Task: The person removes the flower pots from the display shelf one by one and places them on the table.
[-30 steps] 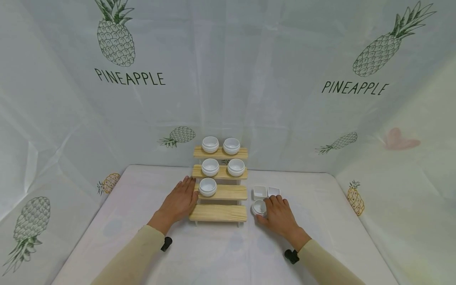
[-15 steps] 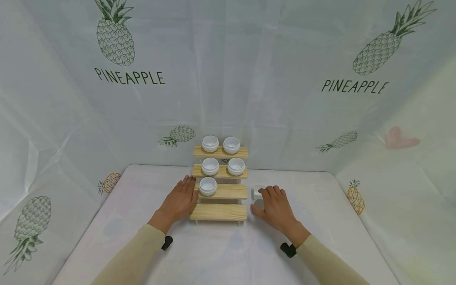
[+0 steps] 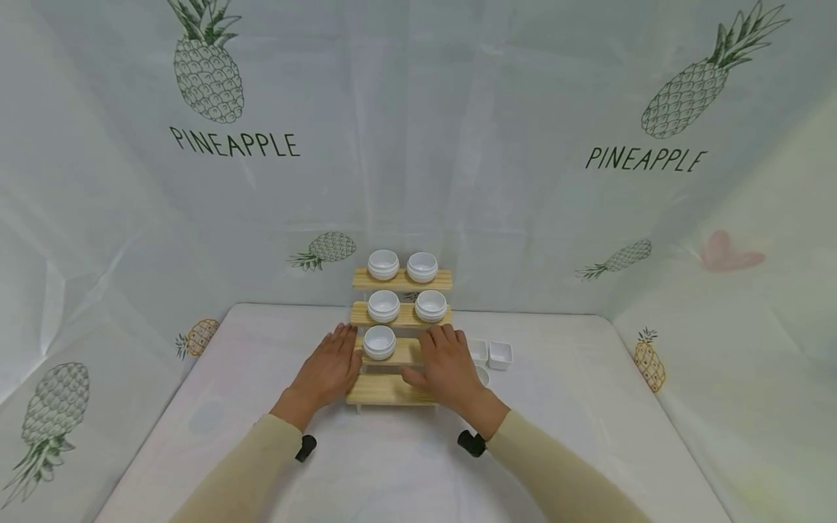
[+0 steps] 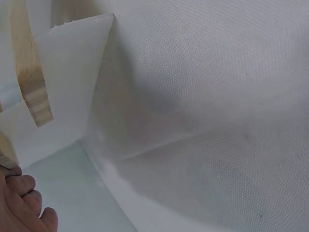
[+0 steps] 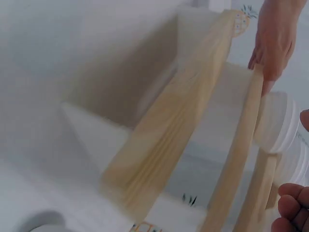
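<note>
A tiered stand (image 3: 387, 392) with pale wooden shelves on white side panels stands in the middle. White round bowls sit on it: two on the top shelf, two on the second, and one bowl (image 3: 379, 343) at the left of the third. My left hand (image 3: 325, 370) lies along the stand's left side, its fingers straight against the shelf ends. Above the right part of the two lower shelves is my right hand (image 3: 453, 370), thumb and fingers apart. Its palm side is hidden in the head view, so I cannot tell whether it holds a bowl.
Two small white square dishes stand right of the stand, the nearer to view being the right dish (image 3: 500, 355). Beside my right hand, a round white bowl (image 3: 483, 375) shows partly on the cloth-covered table (image 3: 575, 407). A pineapple-print cloth (image 3: 418, 181) rises behind.
My right hand has moved left from over the round bowl and square dishes to the stand's lower shelves. My left hand has stayed at the stand's side.
</note>
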Demonstrator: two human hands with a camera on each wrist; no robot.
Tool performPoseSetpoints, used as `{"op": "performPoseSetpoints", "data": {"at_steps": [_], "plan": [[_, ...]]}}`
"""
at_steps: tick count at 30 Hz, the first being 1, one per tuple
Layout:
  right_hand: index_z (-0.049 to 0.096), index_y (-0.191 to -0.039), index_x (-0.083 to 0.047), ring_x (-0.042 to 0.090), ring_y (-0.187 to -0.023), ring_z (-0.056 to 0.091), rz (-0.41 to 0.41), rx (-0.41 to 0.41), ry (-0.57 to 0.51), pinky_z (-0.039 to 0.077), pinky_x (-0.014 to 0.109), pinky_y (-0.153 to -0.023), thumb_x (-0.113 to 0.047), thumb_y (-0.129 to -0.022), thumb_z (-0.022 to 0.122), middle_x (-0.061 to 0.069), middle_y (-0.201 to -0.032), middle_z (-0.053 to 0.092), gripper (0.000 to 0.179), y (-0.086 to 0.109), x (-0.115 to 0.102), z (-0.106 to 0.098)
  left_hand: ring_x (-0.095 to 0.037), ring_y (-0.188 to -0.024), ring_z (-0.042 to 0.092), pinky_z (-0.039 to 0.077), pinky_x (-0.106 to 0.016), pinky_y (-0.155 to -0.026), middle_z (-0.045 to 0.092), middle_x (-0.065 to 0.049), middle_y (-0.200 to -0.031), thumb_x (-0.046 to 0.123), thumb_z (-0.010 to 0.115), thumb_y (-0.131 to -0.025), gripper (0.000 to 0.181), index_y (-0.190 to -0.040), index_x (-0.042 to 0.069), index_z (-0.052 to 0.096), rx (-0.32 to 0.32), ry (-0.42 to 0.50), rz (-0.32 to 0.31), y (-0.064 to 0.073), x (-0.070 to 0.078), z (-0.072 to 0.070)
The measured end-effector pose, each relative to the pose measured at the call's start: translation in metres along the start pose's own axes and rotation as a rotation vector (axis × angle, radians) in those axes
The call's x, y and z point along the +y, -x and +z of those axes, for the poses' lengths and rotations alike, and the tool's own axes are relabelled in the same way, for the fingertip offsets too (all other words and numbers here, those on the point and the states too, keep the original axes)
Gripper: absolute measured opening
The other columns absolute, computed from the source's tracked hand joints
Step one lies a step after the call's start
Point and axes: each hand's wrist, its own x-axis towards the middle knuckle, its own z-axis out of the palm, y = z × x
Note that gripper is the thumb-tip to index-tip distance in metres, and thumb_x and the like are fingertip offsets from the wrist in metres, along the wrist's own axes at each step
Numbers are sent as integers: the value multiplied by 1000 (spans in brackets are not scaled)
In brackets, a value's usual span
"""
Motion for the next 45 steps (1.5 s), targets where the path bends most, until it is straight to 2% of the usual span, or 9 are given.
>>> {"op": "performPoseSetpoints", "data": {"at_steps": [6,13,16,21,26,31,39,45], "plan": [[65,-106,-7,28,-92,56,16,59,25,47,40,-71,-59,-85,77,7,-96,62,57,-19,-18,15,-38,-161,25,24,-53,-132,31,-25,-169,36,28,-115,64,-162,-8,30,-6,18,4,1,-1,0],[68,-105,-9,28,-92,57,62,46,29,48,41,-79,-62,-86,76,7,-94,62,57,-30,-34,23,-38,-161,25,24,-52,-132,32,-24,-170,36,27,-115,64,-162,-7,30,-1,21,2,0,-1,3],[68,-107,-8,29,-95,58,90,15,35,48,42,-83,-63,-88,74,8,-95,62,59,-33,-38,23,-38,-160,27,25,-52,-132,33,-24,-169,35,28,-115,63,-162,-8,31,14,16,9,0,-2,3],[68,-114,-6,29,-100,57,130,-58,47,48,42,-86,-65,-91,71,9,-98,63,63,-35,-41,23,-39,-160,28,27,-53,-131,35,-25,-168,35,29,-115,63,-161,-8,32,26,24,20,0,0,2],[68,-110,-6,28,-100,56,145,-80,37,47,41,-84,-64,-92,71,9,-97,61,61,-34,-41,25,-39,-160,28,26,-53,-131,34,-26,-168,34,30,-116,62,-161,-9,31,23,18,21,0,0,2],[68,-109,-6,28,-99,56,142,-72,31,47,40,-81,-60,-91,72,8,-96,61,57,-33,-41,25,-39,-160,26,25,-52,-132,32,-26,-169,34,29,-116,63,-162,-10,29,7,11,12,1,0,1],[68,-113,-6,27,-98,55,149,-74,33,46,39,-79,-63,-89,73,8,-98,60,61,-30,-38,22,-39,-161,25,25,-52,-132,31,-25,-169,35,27,-115,64,-162,-9,29,-7,9,-1,2,1,-2],[67,-110,-7,28,-97,55,141,-40,42,46,40,-79,-62,-87,75,8,-98,61,60,-27,-36,21,-39,-161,24,24,-52,-132,30,-25,-170,35,27,-115,64,-162,-9,28,-13,12,0,1,0,-1]]}}
